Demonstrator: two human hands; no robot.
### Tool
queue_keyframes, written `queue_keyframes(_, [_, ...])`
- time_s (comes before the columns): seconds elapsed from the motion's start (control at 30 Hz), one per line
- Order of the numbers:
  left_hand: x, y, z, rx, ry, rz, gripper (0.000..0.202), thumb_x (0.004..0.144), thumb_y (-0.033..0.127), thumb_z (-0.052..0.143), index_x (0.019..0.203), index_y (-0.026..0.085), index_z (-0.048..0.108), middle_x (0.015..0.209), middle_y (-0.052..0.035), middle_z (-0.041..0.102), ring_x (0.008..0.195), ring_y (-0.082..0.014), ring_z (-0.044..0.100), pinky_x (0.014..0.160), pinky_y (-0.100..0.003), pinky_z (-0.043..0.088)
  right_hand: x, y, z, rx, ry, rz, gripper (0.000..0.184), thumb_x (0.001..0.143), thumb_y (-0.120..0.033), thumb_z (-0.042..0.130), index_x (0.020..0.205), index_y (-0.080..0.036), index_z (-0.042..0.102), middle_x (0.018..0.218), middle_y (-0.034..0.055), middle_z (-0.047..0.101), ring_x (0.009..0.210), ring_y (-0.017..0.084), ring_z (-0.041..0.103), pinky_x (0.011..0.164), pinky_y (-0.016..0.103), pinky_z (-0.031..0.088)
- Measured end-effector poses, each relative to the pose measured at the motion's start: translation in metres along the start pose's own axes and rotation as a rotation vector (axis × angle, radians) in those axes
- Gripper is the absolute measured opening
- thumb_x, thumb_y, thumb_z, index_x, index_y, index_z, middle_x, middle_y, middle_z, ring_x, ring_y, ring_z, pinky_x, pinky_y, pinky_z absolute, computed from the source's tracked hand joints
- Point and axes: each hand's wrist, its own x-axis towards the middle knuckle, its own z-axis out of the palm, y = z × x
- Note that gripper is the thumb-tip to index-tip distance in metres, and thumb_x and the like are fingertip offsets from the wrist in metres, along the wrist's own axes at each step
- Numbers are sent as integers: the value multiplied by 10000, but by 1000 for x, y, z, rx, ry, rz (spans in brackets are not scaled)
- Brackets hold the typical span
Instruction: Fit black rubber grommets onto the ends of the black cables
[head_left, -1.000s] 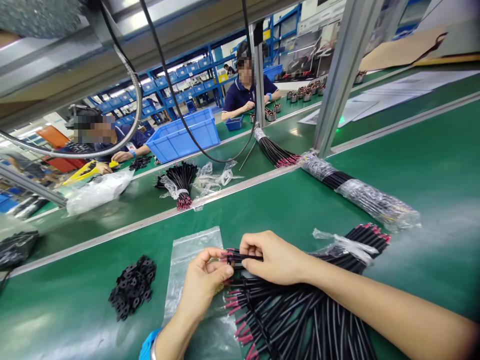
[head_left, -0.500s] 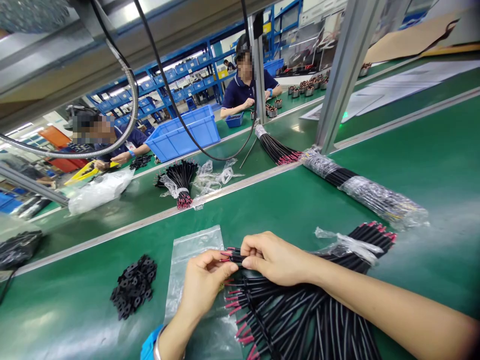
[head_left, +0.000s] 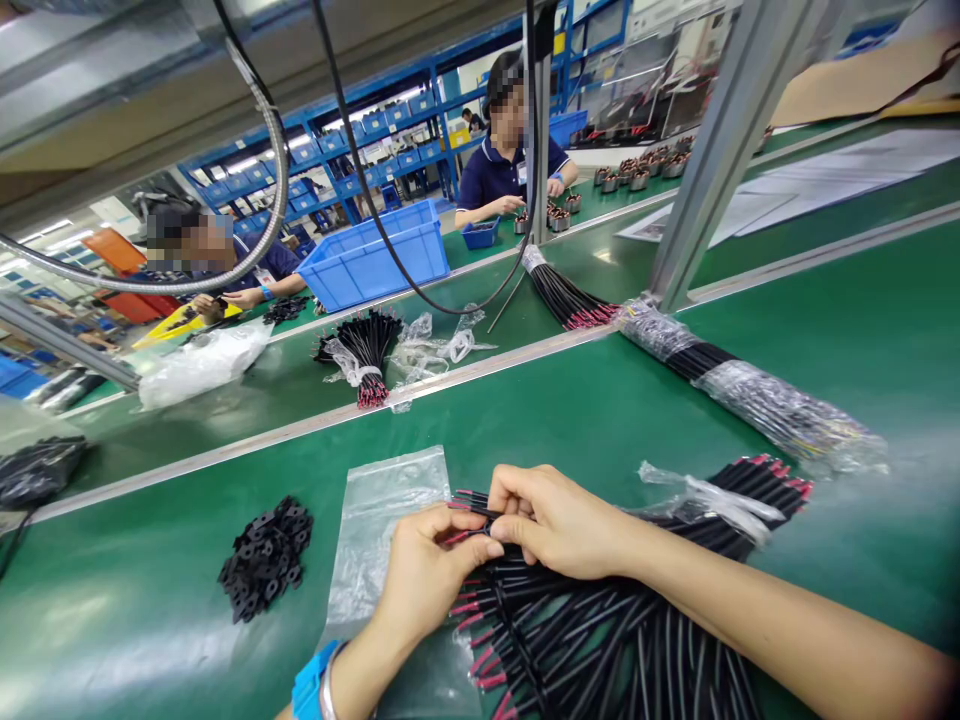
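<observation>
My left hand is closed, thumb against fingers, on the red tip of a black cable. Its thumb meets the fingertips of my right hand, which is pinched around several black cables just behind their red ends. What lies between the fingertips is partly hidden. Under both hands spreads a large bundle of black cables with red ends, tied at its far right by a strip of clear plastic. A clear zip bag lies flat beneath my left hand, beside a pile of small black plastic parts.
Beyond a metal rail lie a tied cable bundle, crumpled clear plastic and a blue bin. A plastic-wrapped cable bundle rests by an upright post. Two co-workers sit across the bench. A cable hangs overhead.
My left hand has moved right, its thumb now against my right fingertips, covering more of the red cable ends. The camera view has shifted slightly. The co-worker at the back has turned their head.
</observation>
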Motion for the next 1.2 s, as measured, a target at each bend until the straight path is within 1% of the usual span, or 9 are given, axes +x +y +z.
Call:
queue_keyframes(0.33, [-19, -6, -12, -232, -179, -123, 485, 764, 354, 667, 1132, 68, 535, 975, -128, 597, 861, -148, 590, 792, -259, 491, 2, -1, -3, -16, -71, 46, 130, 887, -252, 421, 895, -122, 420, 694, -5, 547, 595, 88, 556, 541, 191, 397])
queue_keyframes(0.47, [-34, -2, -20, 121, -201, 30, 277, 841, 382, 560, 1030, 188, 617, 950, -32, 602, 840, -94, 564, 771, -179, 447, -3, 3, 5, -320, 21, -3, 128, 907, -272, 383, 930, -152, 420, 797, -3, 558, 710, 117, 481, 660, 256, 335])
queue_keyframes(0.57, [-47, 2, -28, 466, -220, 220, 270, 874, 408, 505, 1111, 323, 605, 1086, 47, 588, 1015, -78, 538, 920, -146, 372, -6, 2, 11, -485, 24, 44, 165, 928, -289, 324, 1001, -170, 412, 835, 17, 536, 717, 152, 474, 666, 287, 299])
queue_keyframes(0.73, [-49, 13, -58, 576, -298, 287, 340, 898, 431, 471, 1235, 414, 517, 1199, 119, 530, 1111, -44, 493, 980, -118, 318, -7, 5, 20, -578, 38, 92, 184, 946, -279, 232, 1004, -163, 361, 778, 33, 533, 682, 190, 525, 613, 305, 289])
queue_keyframes(0.8, [-41, 15, -87, 672, -205, 298, 304, 902, 432, 466, 1194, 394, 542, 1153, 125, 554, 1040, -34, 527, 919, -115, 358, -5, 11, 24, -574, 65, 70, 180, 948, -273, 219, 1015, -170, 351, 728, 14, 526, 647, 189, 540, 580, 304, 297])
queue_keyframes(0.9, [-37, 4, -143, 860, 3, -20, 426, 868, 532, 452, 1222, 313, 542, 1175, 94, 553, 1011, -71, 546, 845, -154, 407, -3, 24, 29, -618, 165, -65, 173, 938, -231, 267, 1092, -199, 339, 799, -7, 564, 658, 143, 571, 586, 273, 388])
queue_keyframes(1.0, [-48, -17, -186, 816, 86, -276, 437, 851, 415, 498, 1253, 244, 518, 1163, 55, 562, 1000, -89, 557, 842, -173, 409, 2, 38, 32, -752, 323, -250, 280, 913, -188, 338, 1189, -233, 332, 971, -7, 605, 793, 84, 617, 663, 211, 486])
queue_keyframes(1.1, [-56, -39, -200, 829, 162, -294, 339, 846, 332, 506, 1160, 236, 590, 1079, 40, 591, 912, -98, 562, 803, -199, 399, 5, 46, 32, -779, 362, -316, 249, 917, -232, 363, 1166, -225, 357, 983, -15, 617, 835, 59, 618, 667, 163, 504])
queue_keyframes(1.2, [-51, -52, -192, 975, 252, -182, 311, 866, 350, 482, 1109, 225, 632, 1008, -6, 566, 857, -118, 519, 801, -234, 379, 4, 44, 30, -735, 313, -281, 316, 862, -249, 470, 1154, -239, 348, 791, -42, 594, 749, 72, 616, 617, 169, 487])
